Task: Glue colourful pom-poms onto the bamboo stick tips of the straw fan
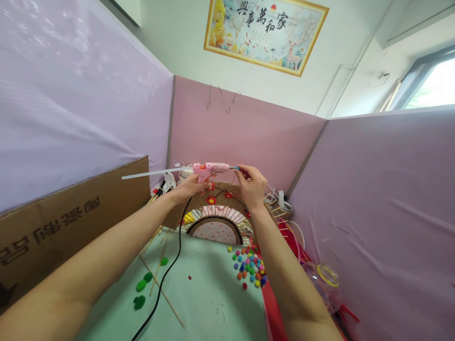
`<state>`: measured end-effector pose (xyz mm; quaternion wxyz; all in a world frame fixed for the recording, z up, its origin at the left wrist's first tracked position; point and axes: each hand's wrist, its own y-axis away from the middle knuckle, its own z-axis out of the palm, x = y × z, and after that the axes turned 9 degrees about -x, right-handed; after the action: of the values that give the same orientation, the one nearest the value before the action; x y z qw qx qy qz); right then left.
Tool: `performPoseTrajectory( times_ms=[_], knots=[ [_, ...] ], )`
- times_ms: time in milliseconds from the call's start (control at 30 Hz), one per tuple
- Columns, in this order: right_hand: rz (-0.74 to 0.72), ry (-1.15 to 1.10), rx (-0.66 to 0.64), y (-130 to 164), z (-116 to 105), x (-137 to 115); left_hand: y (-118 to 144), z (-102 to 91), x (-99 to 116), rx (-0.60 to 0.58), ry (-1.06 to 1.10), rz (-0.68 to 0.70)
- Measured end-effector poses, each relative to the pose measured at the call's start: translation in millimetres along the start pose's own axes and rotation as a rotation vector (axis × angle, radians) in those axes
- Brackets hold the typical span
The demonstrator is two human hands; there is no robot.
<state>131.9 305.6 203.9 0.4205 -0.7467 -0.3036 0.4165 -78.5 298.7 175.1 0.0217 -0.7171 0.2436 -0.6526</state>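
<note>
My left hand [197, 185] grips a pink glue gun [213, 168] by its handle, nozzle pointing right. A long translucent glue stick [152, 174] sticks out of its back end, and a black cord [179, 241] hangs below. At the nozzle tip, my right hand [253, 183] pinches a small blue pompom [238, 168]. Behind and below both hands stands an arched brown craft piece [227, 199] with red flowers [211, 201] on its band, thin sticks fanning under it and a dotted half-round panel [215, 232].
Many-coloured pompoms [250, 265] lie on the pale green tabletop [209, 303]. Green pompoms [141, 285] and thin wooden sticks [170, 303] are at left. A cardboard box [78, 232] stands left, a clear jar [325, 282] at right. Pink and lilac partitions [249, 128] enclose the table.
</note>
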Motion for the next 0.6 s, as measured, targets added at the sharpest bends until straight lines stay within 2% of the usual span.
performPoseTrajectory(
  times_ms=[200,300,467,600],
  knots=[
    [0.133,-0.175,0.021,6.8,-2.2,-2.5,-0.2,-0.1,1.0,-0.015,-0.015,0.017],
    [0.160,-0.223,0.020,11.0,-13.4,-8.5,-1.6,-0.9,-1.5,-0.012,-0.018,0.008],
    [0.140,-0.157,-0.027,6.9,-61.3,-16.3,-4.0,-0.7,-4.0,0.010,-0.021,-0.008],
    [0.125,0.088,-0.128,-5.2,-100.2,3.1,-3.8,1.0,-2.9,0.019,0.010,0.017]
  ],
)
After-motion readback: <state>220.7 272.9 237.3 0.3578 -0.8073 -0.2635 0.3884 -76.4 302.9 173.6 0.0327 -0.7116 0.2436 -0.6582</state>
